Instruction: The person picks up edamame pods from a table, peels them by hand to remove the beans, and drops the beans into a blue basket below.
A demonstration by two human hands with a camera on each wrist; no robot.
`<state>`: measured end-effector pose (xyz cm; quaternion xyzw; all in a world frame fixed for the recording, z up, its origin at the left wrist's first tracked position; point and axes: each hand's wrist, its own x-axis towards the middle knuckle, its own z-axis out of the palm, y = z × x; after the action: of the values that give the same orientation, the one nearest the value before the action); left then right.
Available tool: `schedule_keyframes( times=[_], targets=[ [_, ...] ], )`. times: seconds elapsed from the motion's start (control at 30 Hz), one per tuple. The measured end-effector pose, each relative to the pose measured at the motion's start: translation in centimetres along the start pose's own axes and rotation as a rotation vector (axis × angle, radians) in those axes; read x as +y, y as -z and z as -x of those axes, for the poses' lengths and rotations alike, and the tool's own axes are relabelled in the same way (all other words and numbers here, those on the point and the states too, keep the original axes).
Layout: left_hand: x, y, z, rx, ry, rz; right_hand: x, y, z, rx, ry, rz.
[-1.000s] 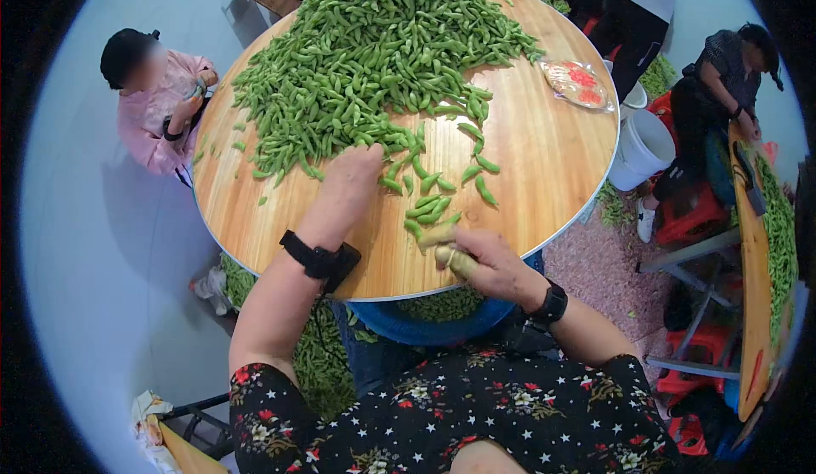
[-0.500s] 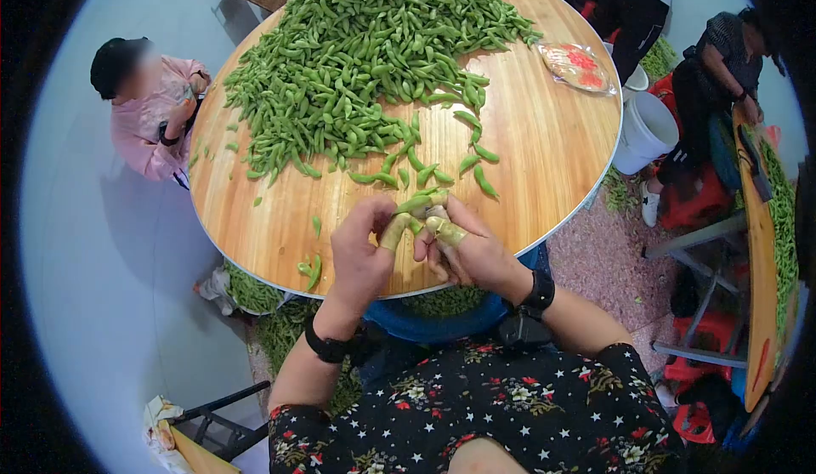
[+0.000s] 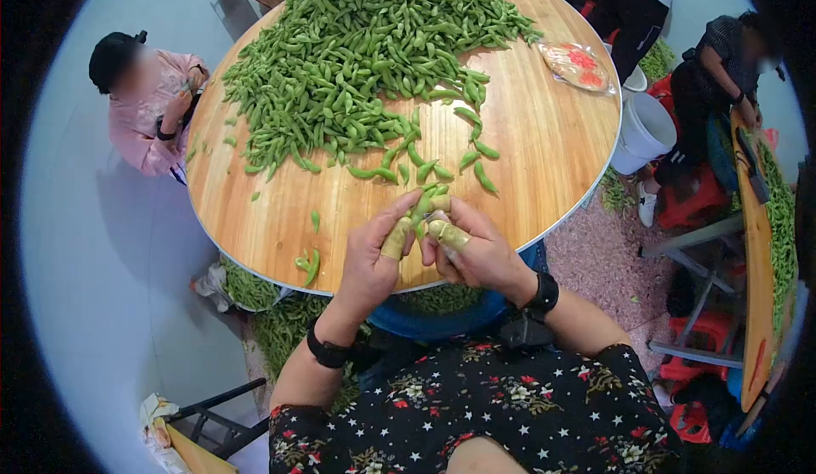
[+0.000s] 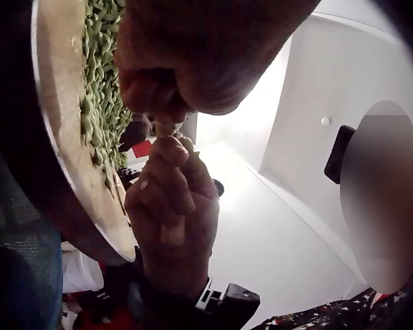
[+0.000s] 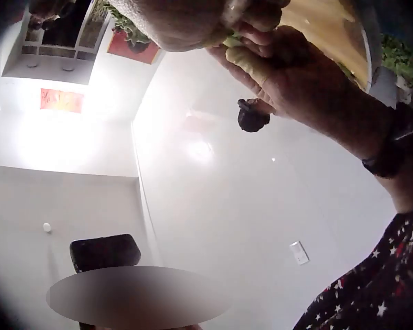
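Observation:
Both hands meet over the near edge of the round wooden table (image 3: 544, 159). Between their fingertips is a green pod (image 3: 421, 207). The left hand (image 3: 374, 257) pinches it from one side with thumb and finger, the thumb wrapped in a yellowish cover. From the other side the right hand (image 3: 476, 249) pinches, with similar covers on thumb and forefinger; its lower fingers are curled. In the left wrist view the right hand (image 4: 172, 213) faces the dark left hand (image 4: 193, 55), the fingertips close together. A large heap of green pods (image 3: 365, 57) lies beyond.
A few loose pods (image 3: 313, 266) lie left of the hands. A plastic-wrapped packet (image 3: 578, 68) rests at the table's right. White buckets (image 3: 648, 130) stand beside it. One person (image 3: 144, 108) sits at the left, another (image 3: 722, 70) at the right. A blue tub (image 3: 408, 319) is below the near edge.
The left hand has come back from the heap to meet the right hand, and a pod is now between them. Loose pods have appeared at the left on the table. In the last half second the hands shifted slightly.

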<state>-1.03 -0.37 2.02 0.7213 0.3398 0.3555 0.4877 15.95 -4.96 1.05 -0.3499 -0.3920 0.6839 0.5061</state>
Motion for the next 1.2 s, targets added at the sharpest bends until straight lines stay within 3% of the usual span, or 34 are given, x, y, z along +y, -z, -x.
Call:
schedule_keyframes(
  times=[0.13, 0.2, 0.23, 0.3, 0.33, 0.4, 0.47, 0.53, 0.57, 0.63, 0.77, 0.83, 0.93, 0.97, 1.03, 1.07, 1.13, 1.17, 1.2],
  targets=[
    [-0.1, -0.1, 0.3, -0.007, 0.013, -0.007, 0.0, 0.0, 0.3, -0.01, -0.016, -0.026],
    [-0.2, -0.6, 0.7, 0.095, -0.568, -0.481, 0.2, 0.0, 0.7, -0.038, 0.001, 0.094],
    [0.2, -0.5, 0.8, 0.096, -0.566, -0.481, 0.1, 0.0, 0.6, -0.038, -0.001, 0.094],
    [1.3, -0.2, 1.5, -0.028, 0.408, 0.483, 0.0, 0.1, 0.5, -0.053, -0.186, -0.255],
    [0.7, -0.1, 1.6, -0.028, 0.409, 0.484, 0.0, 0.1, 0.4, -0.053, -0.187, -0.255],
    [-1.2, 0.1, 1.0, -0.147, 0.505, 1.104, -0.1, 0.6, 0.0, -0.079, -0.287, -0.408],
    [-1.8, 0.0, 1.0, -0.175, 0.497, 1.139, 0.4, 0.8, -0.1, -0.085, -0.281, -0.433],
    [-1.7, -0.6, 0.9, 0.044, 0.163, 0.126, 0.2, 0.7, -0.3, 0.03, -0.25, -0.245],
    [-1.8, -0.5, 0.7, 0.043, 0.163, 0.126, 0.3, 0.7, -0.4, 0.03, -0.249, -0.244],
    [-2.1, -0.3, 0.3, 0.133, -0.525, -0.656, 0.5, 0.8, -0.5, 0.043, -0.227, -0.176],
    [-1.9, -1.5, 0.6, 0.219, -0.456, -0.561, 0.7, -0.2, -0.6, 0.06, -0.153, -0.096],
    [-1.8, -2.0, 0.8, 0.245, 0.049, -0.096, 1.0, -0.4, -0.8, 0.141, -0.133, 0.128],
    [-3.0, -1.6, 0.6, 0.188, 0.16, 0.083, 1.9, 0.5, -1.3, 0.136, -0.072, 0.306],
    [-3.2, -1.6, 0.5, 0.186, 0.161, 0.083, 1.8, 0.7, -1.0, 0.138, -0.072, 0.305],
    [-3.3, -1.6, 0.5, 0.163, 0.069, -0.071, 0.9, 0.3, -0.5, 0.309, 0.321, 0.936],
    [-2.9, -1.6, 0.5, 0.163, 0.068, -0.07, 0.9, 0.4, -0.6, 0.31, 0.321, 0.937],
    [-1.7, -1.7, 0.6, 0.14, 0.022, -0.264, 0.8, 0.4, -1.2, 0.329, 0.699, 1.014],
    [-2.2, -1.8, 0.7, 0.14, 0.024, -0.265, 0.9, 0.6, -1.3, 0.328, 0.698, 1.013],
    [-3.0, -1.9, 0.8, 0.159, -0.096, -0.375, 1.0, 0.8, -1.3, 0.281, 0.655, 1.064]
  ],
)
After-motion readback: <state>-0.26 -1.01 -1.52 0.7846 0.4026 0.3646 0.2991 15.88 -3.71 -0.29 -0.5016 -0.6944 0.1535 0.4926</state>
